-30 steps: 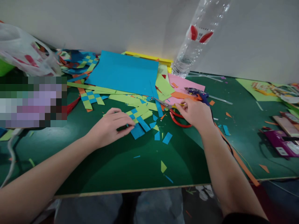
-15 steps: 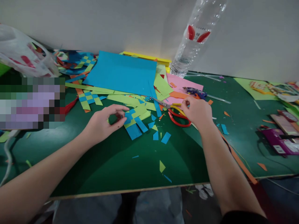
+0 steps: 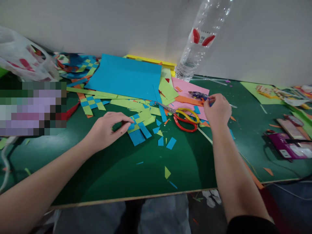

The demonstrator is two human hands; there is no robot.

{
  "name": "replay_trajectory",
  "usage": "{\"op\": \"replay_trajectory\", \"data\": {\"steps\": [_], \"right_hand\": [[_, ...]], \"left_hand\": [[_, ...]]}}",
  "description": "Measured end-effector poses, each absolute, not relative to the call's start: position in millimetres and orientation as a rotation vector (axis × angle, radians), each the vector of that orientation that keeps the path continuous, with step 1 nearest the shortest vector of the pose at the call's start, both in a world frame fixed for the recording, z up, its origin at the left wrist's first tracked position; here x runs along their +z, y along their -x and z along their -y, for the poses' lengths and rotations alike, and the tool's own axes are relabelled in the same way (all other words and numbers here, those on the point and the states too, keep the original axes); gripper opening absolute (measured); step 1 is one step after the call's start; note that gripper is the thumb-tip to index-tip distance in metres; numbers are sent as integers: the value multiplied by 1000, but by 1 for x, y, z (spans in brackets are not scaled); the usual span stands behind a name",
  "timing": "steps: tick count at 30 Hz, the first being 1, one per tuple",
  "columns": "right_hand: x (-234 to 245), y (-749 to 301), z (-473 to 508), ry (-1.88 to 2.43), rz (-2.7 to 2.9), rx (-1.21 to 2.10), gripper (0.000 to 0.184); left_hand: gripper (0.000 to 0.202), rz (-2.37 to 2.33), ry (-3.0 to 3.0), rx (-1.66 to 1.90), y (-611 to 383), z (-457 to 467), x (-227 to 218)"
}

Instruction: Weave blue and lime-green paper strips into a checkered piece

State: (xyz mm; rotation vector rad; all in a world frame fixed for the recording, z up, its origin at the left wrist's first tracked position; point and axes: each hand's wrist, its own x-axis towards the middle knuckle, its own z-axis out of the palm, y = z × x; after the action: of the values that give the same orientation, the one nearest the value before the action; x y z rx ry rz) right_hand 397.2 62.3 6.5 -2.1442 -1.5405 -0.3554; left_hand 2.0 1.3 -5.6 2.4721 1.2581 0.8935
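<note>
My left hand (image 3: 107, 128) pinches the left edge of a small woven paper piece (image 3: 140, 125) made of blue and green strips, which lies on the green table (image 3: 117, 172). My right hand (image 3: 217, 110) has its fingers curled around the blue glue gun (image 3: 198, 96) that rests on pink paper (image 3: 190, 91). Scissors (image 3: 184, 118) with red and yellow handles lie just left of my right hand, untouched.
A large blue sheet (image 3: 126, 78) and a clear water bottle (image 3: 197, 42) stand at the back by the wall. Woven mats and strips (image 3: 91, 104) pile up at the left beside a plastic bag (image 3: 21, 58). Paper scraps (image 3: 165, 141) dot the table. Packets (image 3: 287, 146) lie at the right.
My right hand let go of the scissors and moved right and back onto the glue gun. My left hand went from lying on the woven piece to pinching its edge.
</note>
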Motion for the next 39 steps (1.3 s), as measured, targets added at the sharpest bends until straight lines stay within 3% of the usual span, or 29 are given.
{"op": "replay_trajectory", "data": {"steps": [5, 13, 28, 39], "right_hand": [[-12, -408, -69, 2244, 1535, -365, 36], [-31, -426, -78, 2342, 1547, -299, 43], [-28, -420, -81, 2280, 1427, -223, 34], [-12, -403, -77, 2219, 1325, -151, 37]], "left_hand": [[18, -1248, -2506, 910, -1, -2, -2], [23, -1270, -2437, 918, 1, -2, -2], [22, -1149, -2540, 977, 0, -5, -2], [15, -1204, -2514, 1010, 1, -6, -7]]}}
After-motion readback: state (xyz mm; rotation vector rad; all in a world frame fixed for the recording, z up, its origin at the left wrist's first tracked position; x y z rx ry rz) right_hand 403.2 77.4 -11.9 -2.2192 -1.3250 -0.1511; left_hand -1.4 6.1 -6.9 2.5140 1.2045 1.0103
